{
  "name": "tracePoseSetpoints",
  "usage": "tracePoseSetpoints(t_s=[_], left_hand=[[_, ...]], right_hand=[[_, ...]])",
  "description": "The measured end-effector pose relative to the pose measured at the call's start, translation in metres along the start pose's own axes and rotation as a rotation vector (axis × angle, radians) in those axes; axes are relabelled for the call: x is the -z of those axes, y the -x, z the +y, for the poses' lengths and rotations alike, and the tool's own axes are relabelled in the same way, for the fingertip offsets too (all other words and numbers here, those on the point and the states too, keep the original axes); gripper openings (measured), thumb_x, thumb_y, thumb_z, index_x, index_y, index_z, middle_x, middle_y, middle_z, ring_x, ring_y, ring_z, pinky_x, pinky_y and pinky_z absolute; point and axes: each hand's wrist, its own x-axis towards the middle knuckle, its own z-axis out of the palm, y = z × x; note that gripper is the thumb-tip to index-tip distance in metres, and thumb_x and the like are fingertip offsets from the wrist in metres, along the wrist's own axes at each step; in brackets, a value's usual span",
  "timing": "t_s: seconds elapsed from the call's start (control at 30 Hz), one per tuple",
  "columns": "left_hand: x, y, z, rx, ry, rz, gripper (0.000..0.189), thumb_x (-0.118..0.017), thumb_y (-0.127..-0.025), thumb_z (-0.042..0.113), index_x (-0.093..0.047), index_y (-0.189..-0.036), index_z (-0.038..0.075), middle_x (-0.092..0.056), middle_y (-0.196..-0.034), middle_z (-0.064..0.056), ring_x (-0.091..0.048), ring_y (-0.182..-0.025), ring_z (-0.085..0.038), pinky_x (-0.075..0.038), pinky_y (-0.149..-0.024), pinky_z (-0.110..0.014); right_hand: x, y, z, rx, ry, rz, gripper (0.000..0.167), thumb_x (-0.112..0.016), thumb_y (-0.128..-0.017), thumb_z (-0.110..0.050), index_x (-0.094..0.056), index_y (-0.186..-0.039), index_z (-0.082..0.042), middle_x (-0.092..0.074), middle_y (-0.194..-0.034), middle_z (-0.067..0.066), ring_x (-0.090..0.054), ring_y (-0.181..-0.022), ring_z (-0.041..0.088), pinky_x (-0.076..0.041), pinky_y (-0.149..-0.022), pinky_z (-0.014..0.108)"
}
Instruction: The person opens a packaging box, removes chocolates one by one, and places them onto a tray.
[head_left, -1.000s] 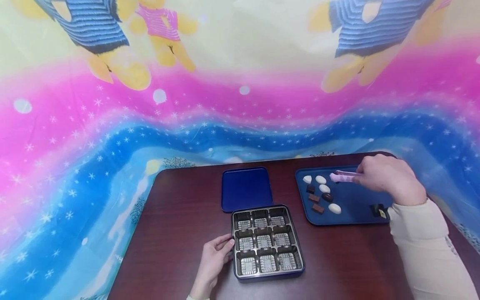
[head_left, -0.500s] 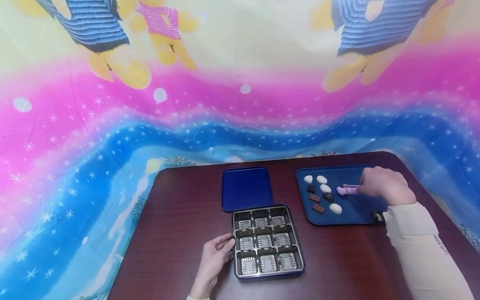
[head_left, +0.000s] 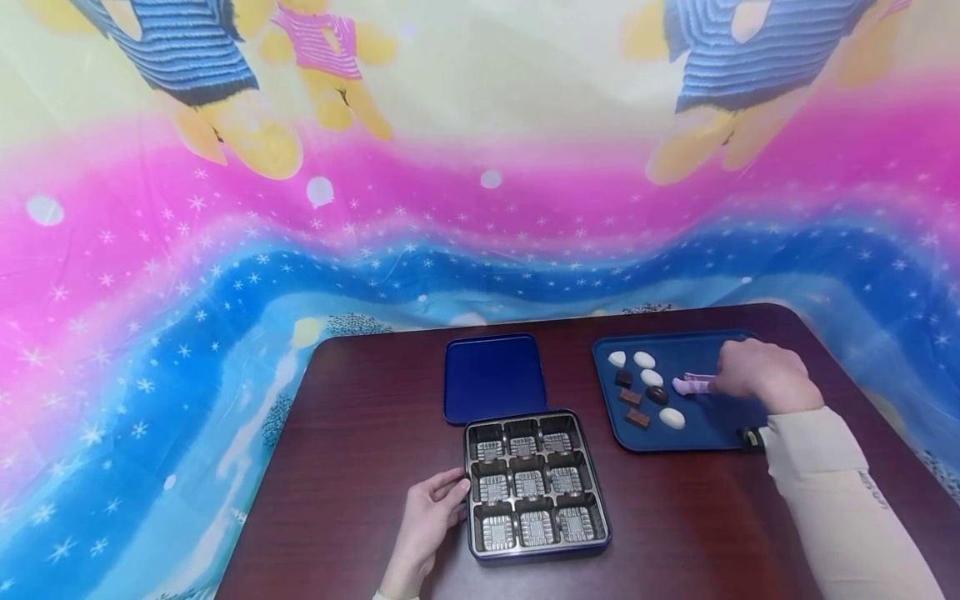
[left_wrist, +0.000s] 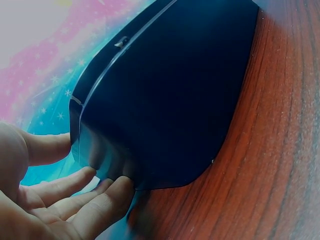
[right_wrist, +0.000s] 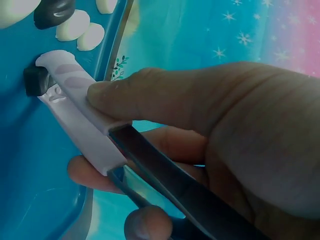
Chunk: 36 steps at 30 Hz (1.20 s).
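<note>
My left hand [head_left: 426,521] holds the left side of a blue tin box [left_wrist: 170,100], thumb at its rim and fingers on the side wall. In the head view a metallic-looking insert [head_left: 528,483] with square compartments lines the box. My right hand [head_left: 765,375] grips tongs with pale pink paw-like tips [right_wrist: 95,125] over a blue tray [head_left: 705,435]. A small dark block [right_wrist: 36,81], seemingly a chocolate, sits between the tips in the right wrist view. Left of the tongs lie white egg-shaped pieces [head_left: 672,418], a dark oval piece [head_left: 657,395] and brown chocolate blocks [head_left: 637,417].
A flat blue lid [head_left: 493,379] lies behind the box, close to its back edge. The tabletop [head_left: 360,450] is dark reddish wood. A printed cloth [head_left: 465,208] hangs behind the table's back edge.
My right hand has brought the tongs from the tray's back part toward its middle, closer to me, then nearly stopped. The left hand and box have stayed in place.
</note>
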Motion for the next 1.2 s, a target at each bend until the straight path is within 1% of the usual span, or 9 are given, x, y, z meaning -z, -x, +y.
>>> tracePoseSetpoints(t_s=[0.27, 0.4, 0.5, 0.63, 0.73, 0.87, 1.0, 1.13, 1.2], left_hand=[[0.0, -0.002, -0.001, 0.013, -0.009, 0.007, 0.048, -0.063, -0.1, 0.012, -0.05, -0.136, -0.018, -0.061, -0.128, -0.034, -0.07, -0.099, -0.026, -0.06, -0.074, -0.033], [0.001, -0.002, -0.002, 0.017, -0.017, 0.014, 0.048, -0.063, -0.1, 0.011, -0.05, -0.136, -0.018, -0.061, -0.128, -0.034, -0.07, -0.099, -0.027, -0.06, -0.075, -0.034], [0.001, -0.002, -0.002, 0.01, -0.013, 0.011, 0.048, -0.063, -0.1, 0.011, -0.05, -0.135, -0.018, -0.061, -0.128, -0.034, -0.07, -0.099, -0.027, -0.06, -0.075, -0.034], [0.001, -0.002, -0.002, -0.001, -0.005, 0.004, 0.048, -0.063, -0.1, 0.011, -0.049, -0.135, -0.019, -0.061, -0.127, -0.035, -0.07, -0.098, -0.027, -0.06, -0.075, -0.034], [0.001, -0.001, -0.003, -0.004, -0.001, -0.001, 0.048, -0.063, -0.1, 0.011, -0.049, -0.135, -0.019, -0.061, -0.127, -0.035, -0.07, -0.098, -0.027, -0.06, -0.075, -0.034], [0.001, -0.001, -0.002, -0.002, -0.002, -0.005, 0.047, -0.062, -0.1, 0.01, -0.049, -0.135, -0.019, -0.061, -0.127, -0.035, -0.07, -0.099, -0.027, -0.06, -0.076, -0.034], [0.001, -0.001, -0.001, 0.004, -0.009, 0.001, 0.047, -0.062, -0.101, 0.01, -0.049, -0.135, -0.019, -0.062, -0.127, -0.034, -0.07, -0.099, -0.027, -0.06, -0.076, -0.035], [-0.001, -0.001, -0.001, 0.006, -0.009, 0.003, 0.047, -0.062, -0.101, 0.01, -0.049, -0.136, -0.019, -0.061, -0.127, -0.034, -0.07, -0.1, -0.028, -0.06, -0.076, -0.035], [-0.001, -0.001, 0.0, 0.002, -0.007, 0.0, 0.048, -0.062, -0.101, 0.011, -0.048, -0.136, -0.019, -0.061, -0.127, -0.034, -0.07, -0.101, -0.028, -0.06, -0.077, -0.035]], right_hand=[[0.004, 0.004, 0.001, -0.025, -0.028, -0.008, 0.048, -0.073, -0.088, -0.048, -0.07, -0.097, -0.001, -0.06, -0.08, 0.009, -0.054, -0.073, 0.027, -0.047, -0.055, 0.044], [0.009, 0.011, -0.001, -0.037, -0.044, 0.017, 0.05, -0.072, -0.088, -0.052, -0.07, -0.094, -0.003, -0.06, -0.078, 0.008, -0.053, -0.071, 0.027, -0.045, -0.055, 0.043], [0.013, 0.019, -0.005, -0.025, -0.056, 0.064, 0.047, -0.073, -0.088, -0.052, -0.073, -0.092, -0.005, -0.06, -0.075, 0.006, -0.053, -0.069, 0.026, -0.044, -0.054, 0.04], [0.016, 0.031, -0.013, 0.003, -0.071, 0.139, 0.045, -0.074, -0.088, -0.048, -0.075, -0.099, -0.005, -0.065, -0.078, 0.005, -0.054, -0.069, 0.025, -0.045, -0.052, 0.038], [0.016, 0.04, -0.019, 0.029, -0.076, 0.189, 0.043, -0.073, -0.089, -0.046, -0.075, -0.103, -0.005, -0.064, -0.076, 0.004, -0.053, -0.066, 0.023, -0.044, -0.051, 0.037], [0.012, 0.054, -0.03, 0.06, -0.06, 0.253, 0.052, -0.073, -0.09, -0.047, -0.072, -0.116, -0.002, -0.065, -0.075, 0.003, -0.052, -0.063, 0.021, -0.043, -0.049, 0.036], [0.003, 0.065, -0.045, 0.091, -0.044, 0.333, 0.06, -0.073, -0.09, -0.047, -0.067, -0.127, 0.001, -0.061, -0.066, -0.001, -0.049, -0.057, 0.019, -0.04, -0.045, 0.035], [-0.013, 0.074, -0.059, 0.138, -0.057, 0.42, 0.055, -0.074, -0.09, -0.044, -0.069, -0.126, -0.003, -0.05, -0.055, -0.004, -0.042, -0.05, 0.017, -0.032, -0.041, 0.032], [-0.025, 0.078, -0.064, 0.156, -0.079, 0.444, 0.054, -0.075, -0.089, -0.043, -0.069, -0.127, -0.004, -0.047, -0.053, -0.005, -0.039, -0.047, 0.016, -0.028, -0.041, 0.031]])
